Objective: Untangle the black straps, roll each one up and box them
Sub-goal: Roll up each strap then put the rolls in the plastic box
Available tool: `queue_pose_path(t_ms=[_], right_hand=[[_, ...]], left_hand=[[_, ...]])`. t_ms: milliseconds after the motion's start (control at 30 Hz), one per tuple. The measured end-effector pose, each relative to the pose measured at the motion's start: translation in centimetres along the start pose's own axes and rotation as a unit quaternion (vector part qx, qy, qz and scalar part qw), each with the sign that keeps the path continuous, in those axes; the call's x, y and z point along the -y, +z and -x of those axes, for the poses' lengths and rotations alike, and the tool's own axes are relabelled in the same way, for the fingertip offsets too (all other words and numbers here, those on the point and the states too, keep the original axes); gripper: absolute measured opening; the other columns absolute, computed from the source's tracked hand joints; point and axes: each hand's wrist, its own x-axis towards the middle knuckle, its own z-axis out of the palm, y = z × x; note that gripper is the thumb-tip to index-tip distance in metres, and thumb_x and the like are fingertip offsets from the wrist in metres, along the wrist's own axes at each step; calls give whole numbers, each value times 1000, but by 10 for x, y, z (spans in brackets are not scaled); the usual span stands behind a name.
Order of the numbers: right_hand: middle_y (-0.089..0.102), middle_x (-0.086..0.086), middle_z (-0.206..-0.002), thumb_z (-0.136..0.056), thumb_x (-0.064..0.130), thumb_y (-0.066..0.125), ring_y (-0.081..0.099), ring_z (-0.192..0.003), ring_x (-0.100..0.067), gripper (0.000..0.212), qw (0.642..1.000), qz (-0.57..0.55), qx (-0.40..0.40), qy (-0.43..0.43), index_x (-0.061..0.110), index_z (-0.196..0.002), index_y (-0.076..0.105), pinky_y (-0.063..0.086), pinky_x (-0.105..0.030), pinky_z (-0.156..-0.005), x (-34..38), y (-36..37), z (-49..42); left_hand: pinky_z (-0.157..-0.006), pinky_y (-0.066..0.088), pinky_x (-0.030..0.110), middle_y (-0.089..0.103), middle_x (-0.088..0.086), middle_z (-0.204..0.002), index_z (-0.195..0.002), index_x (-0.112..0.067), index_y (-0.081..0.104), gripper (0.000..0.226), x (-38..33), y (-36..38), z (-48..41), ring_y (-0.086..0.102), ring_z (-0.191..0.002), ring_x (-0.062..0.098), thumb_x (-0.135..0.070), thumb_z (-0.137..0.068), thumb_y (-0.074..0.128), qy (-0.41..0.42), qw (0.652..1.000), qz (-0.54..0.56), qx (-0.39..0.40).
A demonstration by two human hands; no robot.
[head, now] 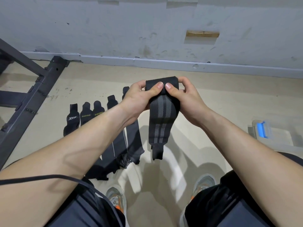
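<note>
A black strap with grey stripes (162,118) hangs in the air in front of me, its top end curled into a small roll. My left hand (139,97) and my right hand (185,99) both grip that rolled top, thumbs pressed side by side on it. The loose tail dangles down to just above the floor. Several other black straps (121,145) lie flat in a row on the floor to the left, partly hidden by my left forearm. A clear plastic box with a blue latch (265,133) sits on the floor at the right edge.
A dark metal rack frame (32,89) stands at the left. The grey wall and its baseboard (164,63) run across the back. My knees and shoes (116,197) fill the bottom of the view. A thin black cable (49,176) crosses my left forearm.
</note>
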Motion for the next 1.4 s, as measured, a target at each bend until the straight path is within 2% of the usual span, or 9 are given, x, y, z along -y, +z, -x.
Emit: queue_pose_path(t_ms=[133,300,500,667,767,1000,1100,1300,1400], right_hand=[[75,0,-104,-102,33,58,73,-92,-13,36,999,33,1,32,9,-128,56,56,-29,-75,-3,4,0],[73,-9,-115,-101,47,53,72,-105,-22,48,999,26,-4,29,6,-125,60,58,-37,-89,-1,5,-3],[74,-2,-90,-104,24,55,72,-84,-19,24,1000,9,-5,-7,4,-118,54,58,-34,-76,-1,0,-1],[73,-7,-91,-103,13,56,70,-87,-24,15,999,0,31,-34,10,-117,52,58,-39,-80,0,-4,-1],[71,-9,-93,-100,11,60,68,-88,-26,20,999,-3,31,-35,13,-119,53,57,-39,-81,-1,-5,-1],[74,4,-85,-101,26,61,73,-81,-14,27,999,40,-2,10,14,-125,52,55,-27,-69,0,0,0],[73,5,-102,-104,36,54,72,-91,-7,32,997,81,-4,19,15,-129,50,54,-21,-75,-4,5,1],[69,11,-120,-95,63,49,66,-112,-7,61,990,132,-19,39,25,-141,41,50,-36,-103,-11,14,3],[69,14,-115,-94,65,50,66,-109,-6,64,977,211,-26,21,26,-143,41,49,-36,-102,-9,14,9]], left_hand=[[-63,56,28,73,6,-88,-117,-6,62,29,1,-5,-3,73,-78,20,-14,-92,74,27,999,-14,-21],[-84,58,36,69,-1,-95,-110,-20,62,34,8,-10,-7,65,-91,14,-9,-84,80,101,987,-126,0],[-77,59,33,74,5,-95,-123,-11,60,40,5,-6,-3,73,-89,21,-6,-87,77,37,996,-80,8],[-72,57,23,78,5,-97,-108,-9,71,32,3,1,1,75,-88,15,-36,-102,56,-19,997,-35,58],[-69,56,23,76,6,-97,-113,-2,69,34,3,1,0,74,-84,15,-32,-103,56,-6,999,-22,49],[-92,57,40,72,18,-115,-130,7,55,42,13,-1,-4,71,-104,29,-18,-98,65,31,1000,0,5],[-101,54,45,71,16,-121,-130,1,52,45,16,2,-2,70,-112,29,-27,-98,65,43,999,-24,-17],[-85,50,17,68,-8,-114,-127,-19,39,32,20,3,-1,66,-100,0,-37,-105,52,36,991,-132,-7],[-85,41,6,57,-20,-118,-140,-27,26,42,22,2,0,57,-101,-7,-40,-106,47,20,987,-157,4]])
